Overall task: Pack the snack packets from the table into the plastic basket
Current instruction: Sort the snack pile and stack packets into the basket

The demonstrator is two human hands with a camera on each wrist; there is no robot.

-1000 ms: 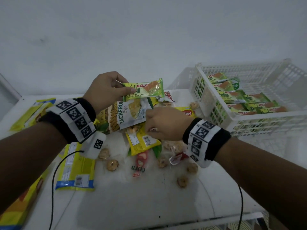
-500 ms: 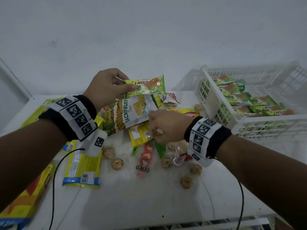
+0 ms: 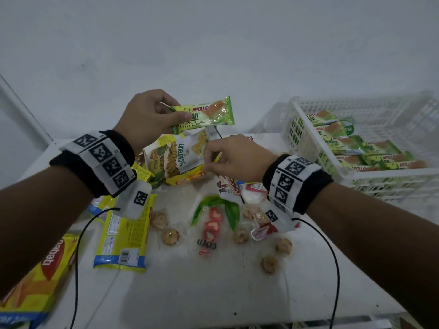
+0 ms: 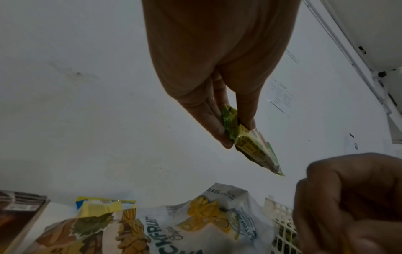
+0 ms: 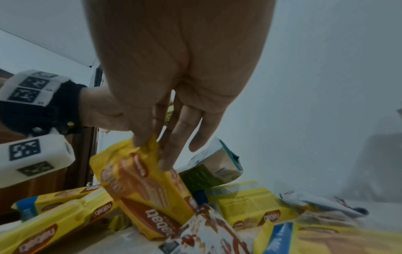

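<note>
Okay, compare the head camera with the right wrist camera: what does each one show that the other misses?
Only the head view shows the white plastic basket with green cake packets inside, and the Apollo layer cake packet held up by the left hand.

Only the right wrist view shows the right hand's fingers pinching the top edge of a yellow wafer packet.

Both show the right hand, the jackfruit chips bag and other yellow packets on the table.
</note>
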